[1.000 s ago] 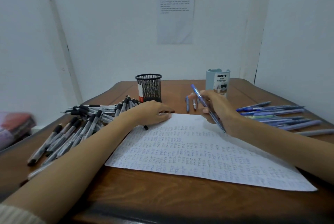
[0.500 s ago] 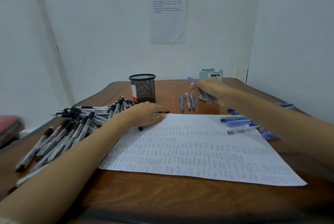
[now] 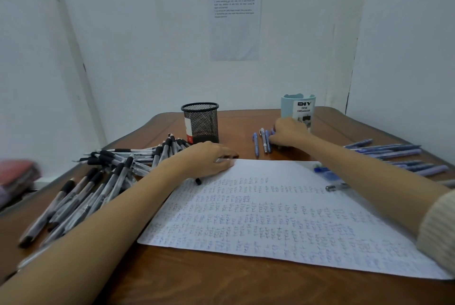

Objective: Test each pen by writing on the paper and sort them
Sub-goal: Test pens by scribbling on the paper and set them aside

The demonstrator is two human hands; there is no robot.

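Head view: the right hand (image 3: 289, 133) is stretched to the far side of the surface (image 3: 221, 287), knuckles up, with its fingertips down beside a short row of blue pens (image 3: 263, 141). A bit of blue shows at its fingers, but I cannot tell whether they grip a pen. Just behind it stands a pale organizer cup (image 3: 298, 107). The left hand (image 3: 209, 158) lies palm down with relaxed fingers on the far left corner of the scribbled paper (image 3: 270, 218), and a black-tipped pen (image 3: 198, 181) pokes out beneath it. Black pens (image 3: 98, 181) are heaped to the left beside a mesh cup (image 3: 200, 120). More blue pens (image 3: 394, 154) lie to the right.
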